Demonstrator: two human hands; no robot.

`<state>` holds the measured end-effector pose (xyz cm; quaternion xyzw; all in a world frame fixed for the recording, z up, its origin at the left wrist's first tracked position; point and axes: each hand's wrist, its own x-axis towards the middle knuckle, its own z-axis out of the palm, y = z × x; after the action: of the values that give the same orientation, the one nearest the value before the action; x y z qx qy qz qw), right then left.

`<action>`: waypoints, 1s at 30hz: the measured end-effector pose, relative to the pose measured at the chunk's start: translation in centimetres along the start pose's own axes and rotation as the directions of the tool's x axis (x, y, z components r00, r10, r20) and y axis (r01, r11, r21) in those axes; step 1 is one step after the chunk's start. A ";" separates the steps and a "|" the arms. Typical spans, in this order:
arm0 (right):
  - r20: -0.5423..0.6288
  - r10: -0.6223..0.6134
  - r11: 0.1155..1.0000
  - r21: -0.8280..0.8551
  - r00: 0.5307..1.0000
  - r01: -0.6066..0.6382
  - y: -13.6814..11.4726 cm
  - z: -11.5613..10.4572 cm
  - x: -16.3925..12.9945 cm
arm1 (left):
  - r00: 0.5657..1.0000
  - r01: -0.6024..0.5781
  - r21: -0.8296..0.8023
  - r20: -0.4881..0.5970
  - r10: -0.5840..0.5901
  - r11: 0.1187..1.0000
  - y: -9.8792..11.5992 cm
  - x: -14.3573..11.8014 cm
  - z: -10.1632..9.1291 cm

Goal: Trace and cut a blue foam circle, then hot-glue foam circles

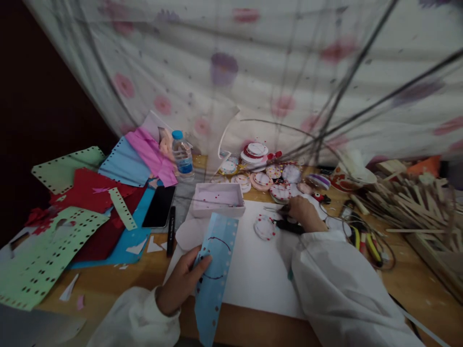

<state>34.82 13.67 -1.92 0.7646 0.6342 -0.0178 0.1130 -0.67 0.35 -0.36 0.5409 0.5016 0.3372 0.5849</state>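
My left hand (184, 279) pinches a strip of light blue paper (217, 255) between thumb and fingers. The strip has punched holes along its edges and a dark curved line drawn on it. Beyond the white sheet's middle, my right hand (306, 213) is closed around dark-handled scissors (289, 225), their metal tips pointing left; the fingers partly hide them. Close by lies a small round spool with red dots (265, 227). The white paper sheet (256, 274) spreads beneath both hands, and a pale pink open box (218, 210) stands at its far edge.
Ribbon spools (260, 180) crowd the back, beside a water bottle (183, 156). Left are a phone (159, 206), a black marker (171, 231), punched green paper (47, 255) and red paper (97, 236). Right are pliers (372, 248) and wooden sticks (415, 205). Patterned cloth (224, 67) hangs behind.
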 end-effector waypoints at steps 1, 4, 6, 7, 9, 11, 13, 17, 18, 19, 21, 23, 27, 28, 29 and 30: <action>0.009 -0.003 1.000 -0.007 1.000 0.003 0.1 -0.1 0.0 | 1.000 0.000 -0.011 -0.012 0.000 1.000 -0.6 0.1 0.0; 0.039 -0.012 1.000 -0.024 0.999 0.013 0.3 -0.4 -0.2 | 0.999 0.003 -0.052 -0.045 -0.005 0.999 -2.2 0.3 0.0; 0.064 -0.027 0.999 -0.025 0.998 0.028 0.3 -0.5 -0.4 | 0.999 -0.008 -0.071 -0.048 0.005 0.997 -2.9 0.4 0.1; 0.077 -0.033 0.999 -0.025 0.996 0.035 0.2 -0.5 -0.5 | 0.999 -0.018 -0.074 -0.045 0.015 0.997 -3.0 0.4 0.2; 0.103 -0.035 0.999 -0.023 0.994 0.038 0.2 -0.5 -0.7 | 0.999 -0.033 -0.078 -0.033 0.030 0.996 -3.1 0.5 0.3; 0.128 -0.025 0.999 -0.019 0.992 0.028 0.2 -0.4 -0.8 | 0.999 -0.040 -0.074 -0.034 0.038 0.996 -3.1 0.5 0.3; 0.138 -0.019 1.000 -0.013 0.990 0.021 0.2 -0.3 -0.9 | 0.999 -0.042 -0.065 -0.032 0.040 0.997 -3.1 0.5 0.4; 0.123 -0.035 0.999 0.001 0.992 0.035 0.1 -0.5 -0.9 | 0.999 -0.038 -0.058 -0.014 0.038 0.998 -3.3 0.6 0.3; 0.118 -0.041 0.999 0.003 0.992 0.040 0.0 -0.6 -1.0 | 0.999 -0.040 -0.057 -0.010 0.039 0.998 -3.4 0.6 0.2; 0.113 -0.046 0.999 0.005 0.993 0.046 -0.1 -0.8 -1.1 | 0.999 -0.042 -0.053 -0.005 0.042 0.998 -3.5 0.6 0.2; 0.097 -0.057 0.998 0.010 0.994 0.057 -0.3 -1.2 -1.4 | 0.999 -0.042 -0.045 0.010 0.043 0.998 -3.6 0.6 0.1; 0.056 -0.064 0.998 0.012 0.996 0.064 -0.4 -1.6 -1.8 | 0.999 -0.041 -0.036 0.021 0.041 0.999 -3.6 0.6 0.1; -0.055 -0.060 0.998 -0.004 0.997 0.060 -0.1 -2.8 -3.0 | 0.999 -0.028 -0.035 0.014 0.028 0.999 -3.3 0.6 0.3; -0.095 -0.053 0.999 0.003 0.994 0.054 0.1 -3.0 -3.2 | 1.000 -0.017 -0.036 0.009 0.018 0.999 -3.1 0.6 0.3; -0.152 -0.041 0.998 0.033 0.988 0.047 0.2 -3.1 -3.6 | 1.000 -0.006 -0.033 0.001 0.006 0.999 -2.9 0.6 0.3; -0.221 -0.025 0.994 0.099 0.975 0.048 0.2 -3.2 -3.9 | 1.000 0.004 -0.027 -0.003 -0.004 1.000 -2.7 0.6 0.2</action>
<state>33.88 10.46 1.91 0.7550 0.6550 0.0318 0.0020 -0.71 0.34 -3.11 0.5315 0.4992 0.3434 0.5919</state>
